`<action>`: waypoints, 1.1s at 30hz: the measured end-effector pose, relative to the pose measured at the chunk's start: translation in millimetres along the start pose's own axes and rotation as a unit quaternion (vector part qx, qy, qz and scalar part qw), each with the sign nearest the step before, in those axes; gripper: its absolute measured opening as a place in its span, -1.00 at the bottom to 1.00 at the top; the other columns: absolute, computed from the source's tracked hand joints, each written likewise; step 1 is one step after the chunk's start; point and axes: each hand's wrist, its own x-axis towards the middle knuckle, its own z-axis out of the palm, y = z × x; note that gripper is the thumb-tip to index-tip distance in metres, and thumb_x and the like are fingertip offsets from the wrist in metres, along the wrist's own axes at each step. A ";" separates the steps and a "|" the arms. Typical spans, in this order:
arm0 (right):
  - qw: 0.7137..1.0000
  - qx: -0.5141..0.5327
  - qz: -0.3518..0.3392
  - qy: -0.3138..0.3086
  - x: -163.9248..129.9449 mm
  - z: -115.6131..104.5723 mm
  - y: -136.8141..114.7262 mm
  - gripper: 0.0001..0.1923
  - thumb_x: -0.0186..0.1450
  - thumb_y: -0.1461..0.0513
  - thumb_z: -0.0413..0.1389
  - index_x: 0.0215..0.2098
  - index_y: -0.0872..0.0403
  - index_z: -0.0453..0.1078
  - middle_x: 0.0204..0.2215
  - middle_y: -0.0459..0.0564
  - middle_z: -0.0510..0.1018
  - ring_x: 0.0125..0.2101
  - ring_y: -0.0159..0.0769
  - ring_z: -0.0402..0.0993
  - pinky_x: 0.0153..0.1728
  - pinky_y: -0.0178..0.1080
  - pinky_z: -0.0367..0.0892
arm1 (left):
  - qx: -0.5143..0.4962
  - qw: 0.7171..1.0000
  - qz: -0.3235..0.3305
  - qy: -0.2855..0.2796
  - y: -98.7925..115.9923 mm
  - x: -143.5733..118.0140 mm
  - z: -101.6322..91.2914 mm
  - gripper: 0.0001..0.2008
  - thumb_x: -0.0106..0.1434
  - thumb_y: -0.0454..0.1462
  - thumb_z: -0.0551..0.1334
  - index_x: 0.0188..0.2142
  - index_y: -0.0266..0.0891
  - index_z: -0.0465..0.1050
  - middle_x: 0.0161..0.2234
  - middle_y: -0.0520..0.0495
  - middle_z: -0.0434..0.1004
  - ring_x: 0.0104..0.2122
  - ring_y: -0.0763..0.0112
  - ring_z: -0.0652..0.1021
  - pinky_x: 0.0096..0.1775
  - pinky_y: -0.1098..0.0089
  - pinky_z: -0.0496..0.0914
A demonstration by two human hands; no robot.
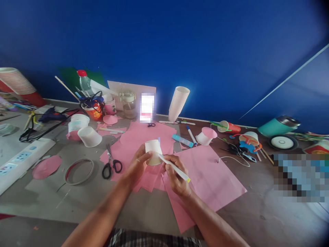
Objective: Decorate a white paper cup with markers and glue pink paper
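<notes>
Marking the paper cup, centre of the frame

My right hand (177, 175) grips a white marker (174, 167), its tip touching the paper cup (153, 151) that my left hand (137, 164) clasps upside down over the pink paper sheets (205, 178). No finished marks show on the cup; scissors (111, 166) lie left on the table (257, 212).

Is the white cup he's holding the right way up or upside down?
Upside down. The paper cup in the left hand has its narrow closed base on top and its wider mouth below.
</notes>
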 end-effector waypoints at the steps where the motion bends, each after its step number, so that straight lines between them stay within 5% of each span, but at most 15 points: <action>1: 1.000 -0.003 0.001 0.001 -0.2 0.0 0.1 -0.79 0.38 0.13 0.01 -0.09 0.03 0.36 -0.40 0.00 0.53 -0.35 -0.22 0.52 -0.35 -0.19 0.43 | -0.002 1.000 -0.002 -0.001 -0.4 0.2 -0.3 -0.70 0.16 -0.18 0.31 -0.10 -0.19 0.48 -0.26 -0.05 0.56 -0.26 0.30 0.53 -0.26 0.37 0.36; 20: 1.000 -0.006 0.005 -0.003 0.7 -0.9 -2.9 -0.83 0.38 0.16 0.00 -0.16 0.04 0.37 -0.32 0.05 0.58 -0.45 -0.28 0.50 -0.44 -0.23 0.41 | -0.020 1.000 0.000 0.007 -0.2 0.1 -1.9 -0.69 0.15 -0.19 0.32 -0.11 -0.21 0.49 -0.28 -0.03 0.56 -0.27 0.33 0.52 -0.29 0.40 0.32; 33: 0.998 0.060 0.015 0.014 2.0 2.5 -1.4 -0.81 0.39 0.11 0.02 -0.14 0.04 0.35 -0.49 -0.11 0.46 -0.54 -0.36 0.40 -0.45 -0.26 0.38 | -0.005 1.000 -0.004 0.020 -2.3 1.6 -2.4 -0.71 0.12 -0.16 0.33 -0.18 -0.23 0.49 -0.33 -0.04 0.55 -0.30 0.31 0.52 -0.30 0.38 0.33</action>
